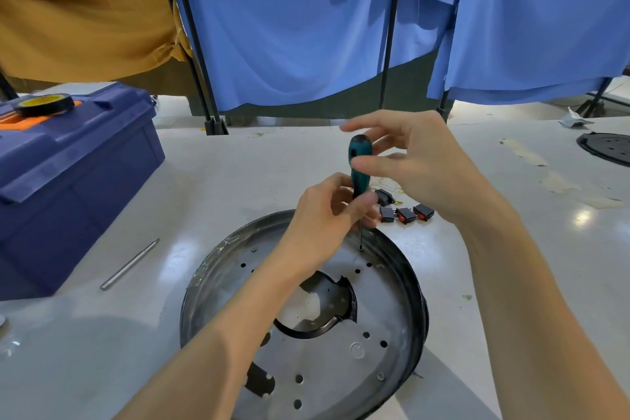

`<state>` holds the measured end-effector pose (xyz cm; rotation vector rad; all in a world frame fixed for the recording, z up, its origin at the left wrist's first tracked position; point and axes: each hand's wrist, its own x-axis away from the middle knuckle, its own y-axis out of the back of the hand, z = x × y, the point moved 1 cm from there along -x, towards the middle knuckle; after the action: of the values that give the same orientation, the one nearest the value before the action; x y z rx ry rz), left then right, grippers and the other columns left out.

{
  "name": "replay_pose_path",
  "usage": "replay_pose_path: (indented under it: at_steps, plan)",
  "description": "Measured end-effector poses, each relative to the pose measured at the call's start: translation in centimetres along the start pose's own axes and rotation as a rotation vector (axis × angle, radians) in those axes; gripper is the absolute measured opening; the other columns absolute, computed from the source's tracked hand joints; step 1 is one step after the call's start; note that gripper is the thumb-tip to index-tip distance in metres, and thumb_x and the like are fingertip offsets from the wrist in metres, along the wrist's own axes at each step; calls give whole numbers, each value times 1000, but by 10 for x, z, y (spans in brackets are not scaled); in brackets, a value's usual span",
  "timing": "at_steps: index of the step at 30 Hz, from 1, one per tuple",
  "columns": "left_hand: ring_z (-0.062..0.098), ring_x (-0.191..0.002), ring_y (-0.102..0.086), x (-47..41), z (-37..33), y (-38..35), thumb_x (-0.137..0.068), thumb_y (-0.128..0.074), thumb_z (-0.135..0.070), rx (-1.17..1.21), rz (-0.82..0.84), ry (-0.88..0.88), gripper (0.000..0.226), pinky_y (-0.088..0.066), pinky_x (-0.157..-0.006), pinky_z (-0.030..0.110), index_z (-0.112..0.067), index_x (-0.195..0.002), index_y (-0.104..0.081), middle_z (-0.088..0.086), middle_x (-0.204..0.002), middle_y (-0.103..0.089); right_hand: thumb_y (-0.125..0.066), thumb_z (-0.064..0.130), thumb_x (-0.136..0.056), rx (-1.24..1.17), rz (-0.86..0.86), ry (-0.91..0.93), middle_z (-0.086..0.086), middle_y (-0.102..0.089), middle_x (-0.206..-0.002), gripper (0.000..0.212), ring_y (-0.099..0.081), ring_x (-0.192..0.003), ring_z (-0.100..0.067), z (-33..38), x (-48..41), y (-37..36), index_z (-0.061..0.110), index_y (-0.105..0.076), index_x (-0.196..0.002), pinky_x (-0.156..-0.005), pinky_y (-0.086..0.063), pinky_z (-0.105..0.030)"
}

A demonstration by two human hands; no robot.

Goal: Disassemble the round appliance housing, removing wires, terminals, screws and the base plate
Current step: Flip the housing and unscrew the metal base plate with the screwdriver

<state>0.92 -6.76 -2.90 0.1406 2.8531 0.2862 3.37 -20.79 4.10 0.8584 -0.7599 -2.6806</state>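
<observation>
toolbox (pixel 68 187) left | switches (pixel 405 215) behind housing (pixel 410 278) | left hand (pixel 327 215) grips screwdriver (pixel 358 148), forearm (pixel 238 317) covers plate (pixel 381 310)

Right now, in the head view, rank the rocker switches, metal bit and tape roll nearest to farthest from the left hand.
From the left hand, which grips the screwdriver:
1. Rocker switches, just right of it.
2. Metal bit, lying well to its left.
3. Tape roll, on the toolbox, far left.

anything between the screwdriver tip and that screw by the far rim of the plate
Nothing visible. Below the left hand the screwdriver drops straight to the screw on the base plate, its tip at the head. The housing rim lies just behind, clear of it.
</observation>
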Motion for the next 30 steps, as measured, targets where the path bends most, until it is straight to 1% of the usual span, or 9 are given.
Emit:
replay_pose_path:
  at_steps: [3, 7, 11, 13, 17, 20, 23, 27, 30]
  plan:
    - [22, -80, -71, -1, 0, 0, -99, -48, -12, 38, 14, -7, 14, -57, -75, 29, -10, -108, -59, 8, -86, -73, -67, 0, -83, -101, 35, -11, 7, -74, -95, 32, -69, -92, -8, 0, 1, 2, 22, -70, -106, -84, -56, -23]
    - [18, -77, -72, -1, 1, -1, -91, -62, -23, -35, -42, 4, 19, -57, -83, 38, -11, -105, -58, 5, -81, -74, -79, 32, -75, 17, 27, -13, 13, -65, -101, 23, -61, -96, -3, -1, 1, -1, 30, -71, -97, -82, -51, -22]
    - [20, -83, -72, 0, -1, 0, -99, -48, -14, 39, 2, -9, 19, -57, -82, 33, -12, -115, -57, 10, -89, -73, -64, -5, -84, -107, 4, 17, 3, -73, -91, 28, -69, -88, -7, 0, 1, 3, 15, -72, -103, -80, -56, -21]
    - [22, -84, -72, 0, -1, 0, -99, -48, -9, 23, 7, -12, 15, -57, -82, 34, -8, -108, -59, 11, -88, -73, -58, -12, -84, -198, 49, 9, -1, -74, -94, 32, -71, -90, -9, 0, 2, 5, 10, -71, -102, -79, -56, -19]
    - [16, -77, -72, 0, -1, 1, -90, -63, -20, -22, -34, 15, 20, -58, -82, 35, -10, -106, -56, 5, -84, -73, -75, 29, -80, -9, 49, -6, 14, -64, -106, 20, -61, -96, -1, -2, 1, 1, 38, -72, -98, -83, -49, -21]
    - [19, -78, -72, 1, -2, 0, -96, -54, -18, 13, -7, 1, 17, -58, -78, 29, -14, -113, -55, 6, -85, -74, -74, 16, -82, -33, -29, -1, 10, -69, -95, 28, -65, -90, -5, -3, -1, -1, 30, -71, -106, -81, -55, -25]
    - [22, -80, -71, 2, -1, 1, -100, -46, -10, 19, 9, -5, 18, -57, -76, 27, -6, -112, -58, 9, -84, -73, -62, -4, -86, -172, 19, -9, 3, -74, -98, 30, -69, -93, -7, -3, 0, 1, 17, -71, -105, -83, -55, -18]
    - [19, -78, -72, 1, -2, 1, -90, -63, -22, -7, -47, 23, 19, -58, -82, 35, -12, -105, -55, 7, -82, -74, -72, 32, -83, -14, 66, -5, 15, -65, -106, 22, -61, -94, 2, -4, 1, -2, 39, -70, -104, -76, -44, -11]
    - [20, -78, -72, 2, -3, 1, -97, -53, -18, 20, -17, 2, 16, -58, -77, 28, -18, -112, -54, 8, -85, -74, -72, 15, -83, -42, -13, 4, 10, -69, -96, 30, -65, -88, -5, -4, 0, -2, 32, -71, -108, -80, -52, -20]
